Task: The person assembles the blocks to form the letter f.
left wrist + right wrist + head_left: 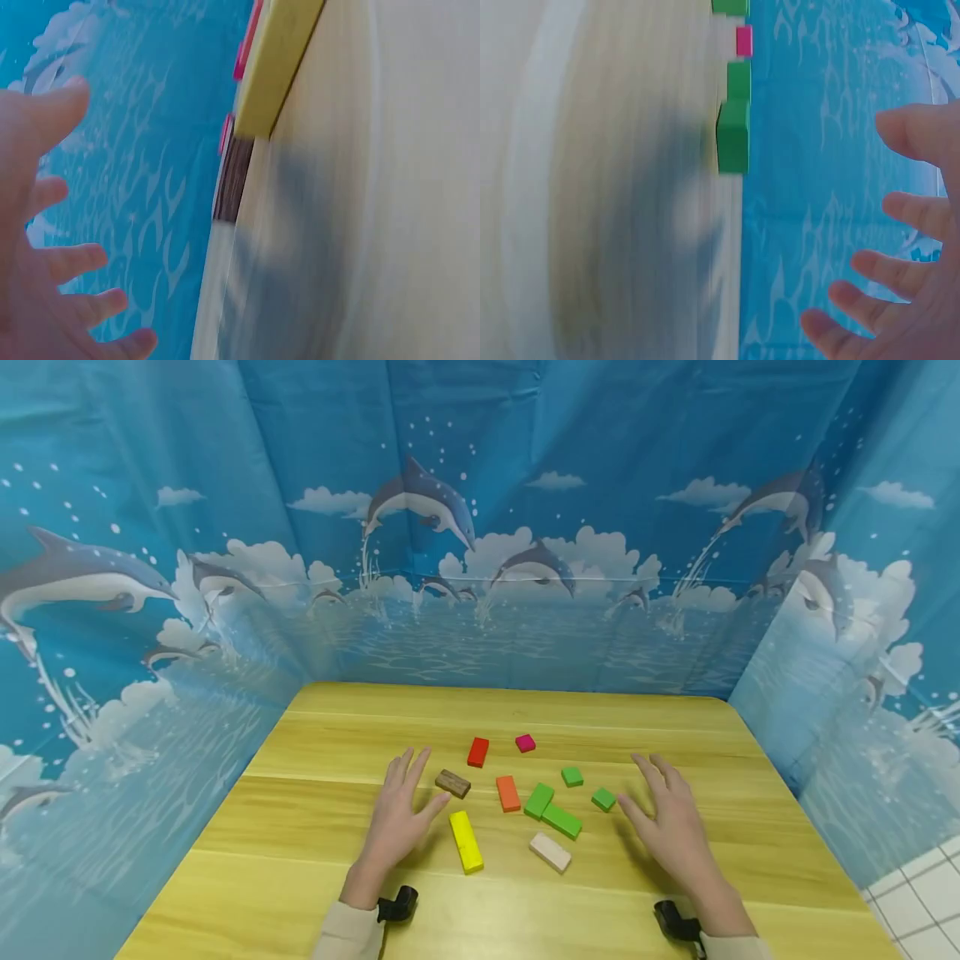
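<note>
My left hand [397,821] hovers over the table with its fingers spread, holding nothing. Nearest to it are a dark brown block [453,783] and a long yellow block [467,842], both to its right. On the other side, my right hand [670,827] is also spread and holds nothing; a small green block [603,800] lies just left of its thumb. Between the hands lie an orange block [507,794], two longer green blocks [562,821] touching each other, another small green block [572,777] and a beige block [551,852]. The left wrist view shows the yellow block [277,67] close up.
Farther back on the wooden table [360,718] lie a red block [477,752] and a small magenta block [526,742]. A blue curtain [465,635] printed with dolphins hangs along the back and sides. White floor tiles [911,893] show at the lower right.
</note>
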A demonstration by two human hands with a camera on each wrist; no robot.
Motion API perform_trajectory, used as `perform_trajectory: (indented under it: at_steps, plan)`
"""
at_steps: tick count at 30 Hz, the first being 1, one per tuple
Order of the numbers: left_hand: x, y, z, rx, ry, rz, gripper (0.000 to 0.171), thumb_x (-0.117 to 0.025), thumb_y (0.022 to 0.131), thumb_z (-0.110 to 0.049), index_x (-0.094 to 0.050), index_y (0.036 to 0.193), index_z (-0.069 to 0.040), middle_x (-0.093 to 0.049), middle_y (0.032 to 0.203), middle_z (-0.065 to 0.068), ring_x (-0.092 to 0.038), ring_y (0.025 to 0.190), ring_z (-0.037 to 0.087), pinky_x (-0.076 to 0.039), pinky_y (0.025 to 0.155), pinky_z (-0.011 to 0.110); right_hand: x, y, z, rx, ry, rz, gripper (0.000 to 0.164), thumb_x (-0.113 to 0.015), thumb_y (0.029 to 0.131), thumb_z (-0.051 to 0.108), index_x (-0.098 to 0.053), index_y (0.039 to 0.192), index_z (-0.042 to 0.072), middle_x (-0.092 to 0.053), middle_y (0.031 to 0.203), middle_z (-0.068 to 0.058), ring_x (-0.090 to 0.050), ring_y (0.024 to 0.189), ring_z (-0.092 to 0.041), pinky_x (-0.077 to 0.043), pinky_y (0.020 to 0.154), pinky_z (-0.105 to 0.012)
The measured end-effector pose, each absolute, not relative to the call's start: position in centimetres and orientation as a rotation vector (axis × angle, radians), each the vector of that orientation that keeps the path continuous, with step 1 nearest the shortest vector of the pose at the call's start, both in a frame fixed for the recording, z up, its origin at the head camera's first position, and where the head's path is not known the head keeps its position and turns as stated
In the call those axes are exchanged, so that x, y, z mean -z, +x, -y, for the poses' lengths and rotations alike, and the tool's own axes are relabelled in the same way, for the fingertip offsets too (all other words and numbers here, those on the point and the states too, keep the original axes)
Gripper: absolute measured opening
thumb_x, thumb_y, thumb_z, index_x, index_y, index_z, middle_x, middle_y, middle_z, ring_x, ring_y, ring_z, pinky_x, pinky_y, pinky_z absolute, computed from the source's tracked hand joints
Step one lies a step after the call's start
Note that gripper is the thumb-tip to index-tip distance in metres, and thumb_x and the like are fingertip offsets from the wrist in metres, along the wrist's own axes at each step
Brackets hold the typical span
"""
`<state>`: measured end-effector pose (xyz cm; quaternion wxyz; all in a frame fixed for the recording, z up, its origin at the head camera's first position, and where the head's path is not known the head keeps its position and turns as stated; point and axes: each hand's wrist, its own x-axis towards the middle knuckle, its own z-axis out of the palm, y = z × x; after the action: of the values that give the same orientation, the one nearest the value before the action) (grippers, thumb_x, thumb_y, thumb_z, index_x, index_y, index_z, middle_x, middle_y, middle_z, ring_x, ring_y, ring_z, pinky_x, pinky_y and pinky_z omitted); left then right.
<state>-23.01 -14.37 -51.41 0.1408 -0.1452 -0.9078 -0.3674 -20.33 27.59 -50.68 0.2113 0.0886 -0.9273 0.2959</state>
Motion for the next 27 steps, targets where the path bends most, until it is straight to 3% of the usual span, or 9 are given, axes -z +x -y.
perform_trajectory:
  at_steps: [5,10,16,21,27]
  plan:
    - [51.1,-23.0,12.9,1.205,-0.471,2.569,0.074,-0.064,0.098,-0.048,-0.027,0.160,-0.033,-0.030,0.162,0.002,-0.026,0.148,0.030,-0.031,0.111,0.064,50.2,-20.2,-26.5,-0.918,0.275,2.580,0.062,-0.065,0.100,0.031,-0.041,0.155,0.017,-0.041,0.148,-0.023,-0.044,0.129,-0.049,-0.041,0.092,-0.070]
    - [51.0,-22.6,11.9,1.226,-0.490,2.613,0.073,-0.067,0.097,-0.042,-0.028,0.159,-0.035,-0.034,0.160,-0.003,-0.030,0.146,0.022,-0.033,0.113,0.056,50.0,-20.2,-25.6,-0.969,0.316,2.590,0.058,-0.067,0.099,0.028,-0.046,0.151,0.012,-0.048,0.140,-0.021,-0.055,0.117,-0.043,-0.054,0.085,-0.058]
    - [51.0,-22.3,11.1,1.177,-0.550,2.629,0.071,-0.067,0.097,-0.043,-0.034,0.158,-0.027,-0.038,0.157,-0.005,-0.035,0.144,0.022,-0.034,0.113,0.052,50.1,-20.0,-24.8,-0.992,0.364,2.623,0.055,-0.070,0.098,0.024,-0.050,0.149,0.017,-0.055,0.131,-0.014,-0.058,0.110,-0.033,-0.057,0.082,-0.050]
    - [50.9,-21.5,10.1,1.235,-0.611,2.642,0.066,-0.068,0.097,-0.039,-0.040,0.155,-0.025,-0.048,0.150,-0.001,-0.036,0.143,0.028,-0.034,0.112,0.056,50.5,-19.5,-24.0,-1.018,0.403,2.680,0.054,-0.071,0.096,0.023,-0.052,0.147,0.019,-0.059,0.125,-0.010,-0.060,0.102,-0.024,-0.056,0.077,-0.041]
    - [50.7,-20.8,8.6,1.355,-0.696,2.656,0.061,-0.067,0.098,-0.038,-0.043,0.153,-0.025,-0.046,0.152,0.000,-0.041,0.139,0.027,-0.038,0.108,0.057,50.8,-19.2,-22.8,-1.082,0.466,2.691,0.054,-0.074,0.094,0.016,-0.054,0.145,0.016,-0.061,0.119,-0.008,-0.062,0.097,-0.019,-0.056,0.076,-0.032]
